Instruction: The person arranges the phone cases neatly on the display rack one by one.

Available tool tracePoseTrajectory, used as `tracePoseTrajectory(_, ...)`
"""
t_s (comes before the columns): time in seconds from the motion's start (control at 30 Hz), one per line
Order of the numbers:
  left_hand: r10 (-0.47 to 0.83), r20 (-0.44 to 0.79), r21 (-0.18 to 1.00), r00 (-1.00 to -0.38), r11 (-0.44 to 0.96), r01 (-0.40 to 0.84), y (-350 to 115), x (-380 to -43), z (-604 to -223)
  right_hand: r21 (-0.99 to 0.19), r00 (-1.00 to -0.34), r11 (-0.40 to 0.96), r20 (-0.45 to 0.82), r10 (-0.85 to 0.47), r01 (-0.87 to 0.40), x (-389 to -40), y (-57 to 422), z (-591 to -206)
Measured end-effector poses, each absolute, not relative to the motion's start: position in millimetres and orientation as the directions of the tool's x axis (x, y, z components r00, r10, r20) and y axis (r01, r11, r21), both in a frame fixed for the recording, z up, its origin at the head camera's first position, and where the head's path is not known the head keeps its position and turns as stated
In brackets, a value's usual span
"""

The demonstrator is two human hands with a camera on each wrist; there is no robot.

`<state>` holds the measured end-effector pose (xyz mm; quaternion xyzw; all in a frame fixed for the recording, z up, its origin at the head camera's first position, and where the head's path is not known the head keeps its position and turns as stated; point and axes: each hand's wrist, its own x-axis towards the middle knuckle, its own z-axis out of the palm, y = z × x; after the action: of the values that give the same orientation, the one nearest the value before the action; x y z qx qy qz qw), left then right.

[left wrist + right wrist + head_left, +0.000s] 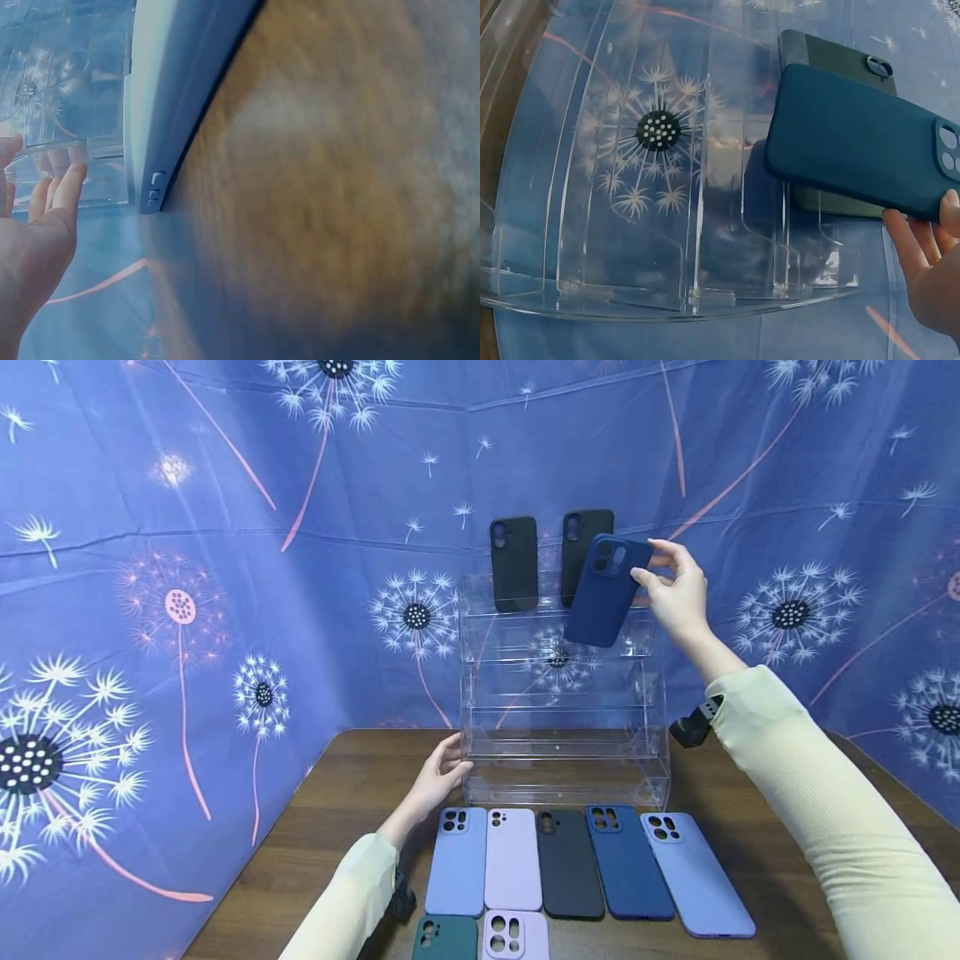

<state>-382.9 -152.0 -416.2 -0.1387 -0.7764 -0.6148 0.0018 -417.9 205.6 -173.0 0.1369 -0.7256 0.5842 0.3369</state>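
My right hand (pixel 678 593) pinches a dark blue phone case (pixel 606 597) by its upper right edge, between thumb and fingers. The case hangs tilted in front of the top tier of a clear stepped display rack (pixel 558 747) and partly covers a black phone case (pixel 587 531) there. Another black case (pixel 514 564) stands upright on the same tier, to the left. In the right wrist view the blue case (pixel 855 139) overlaps a dark case (pixel 832 56) behind it. Low at the rack's left side, my left hand (pixel 435 777) holds its edge, thumb in front.
Before the rack, a row of phone cases lies on the wooden table (pixel 300 860): light blue (pixel 456 877), lilac (pixel 513 868), black (pixel 572 877), dark blue (pixel 633 877) and another light blue (pixel 708 885). Nearer are a green (pixel 446 939) and a lilac one. A dandelion-print cloth (pixel 315 635) hangs behind.
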Motion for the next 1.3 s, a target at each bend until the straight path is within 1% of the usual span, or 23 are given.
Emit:
tracePoseTrajectory(0.13, 0.231, 0.172, 0.957, -0.958, 0.191, 0.218, -154, -383, -418, -0.786, -0.745, 0.272, 0.615, 0.257, -0.555, -426, 203, -177)
tracePoseTrajectory(0.23, 0.247, 0.184, 0.954, -0.951, 0.189, 0.233, -157, -384, -419, -0.797, -0.74, 0.255, 0.603, 0.298, -0.547, -432, 203, -179)
tracePoseTrajectory(0.33, 0.27, 0.235, 0.94, -0.934, 0.183, 0.289, -159, -384, -420, -0.807, -0.742, 0.246, 0.591, 0.316, -0.537, -438, 203, -180)
tracePoseTrajectory(0.47, 0.287, 0.289, 0.921, -0.914, 0.179, 0.347, -159, -382, -420, -0.809, -0.746, 0.3, 0.584, 0.32, -0.505, -444, 205, -182)
tracePoseTrajectory(0.5, 0.282, 0.275, 0.926, -0.919, 0.18, 0.333, -159, -382, -419, -0.804, -0.742, 0.329, 0.588, 0.321, -0.495, -446, 205, -183)
tracePoseTrajectory(0.7, 0.245, 0.178, 0.954, -0.953, 0.194, 0.228, -156, -382, -414, -0.786, -0.75, 0.362, 0.603, 0.271, -0.501, -456, 204, -186)
tracePoseTrajectory(0.77, 0.239, 0.167, 0.955, -0.957, 0.2, 0.217, -156, -383, -414, -0.778, -0.753, 0.376, 0.608, 0.251, -0.503, -459, 202, -189)
tracePoseTrajectory(0.9, 0.225, 0.182, 0.953, -0.957, 0.201, 0.228, -154, -386, -417, -0.751, -0.744, 0.433, 0.627, 0.23, -0.499, -463, 201, -191)
tracePoseTrajectory(1.0, 0.224, 0.207, 0.946, -0.952, 0.202, 0.253, -154, -386, -418, -0.738, -0.735, 0.442, 0.641, 0.222, -0.51, -465, 200, -191)
tracePoseTrajectory(1.3, 0.241, 0.18, 0.957, -0.954, 0.182, 0.226, -155, -384, -415, -0.727, -0.751, 0.508, 0.625, 0.213, -0.462, -467, 194, -190)
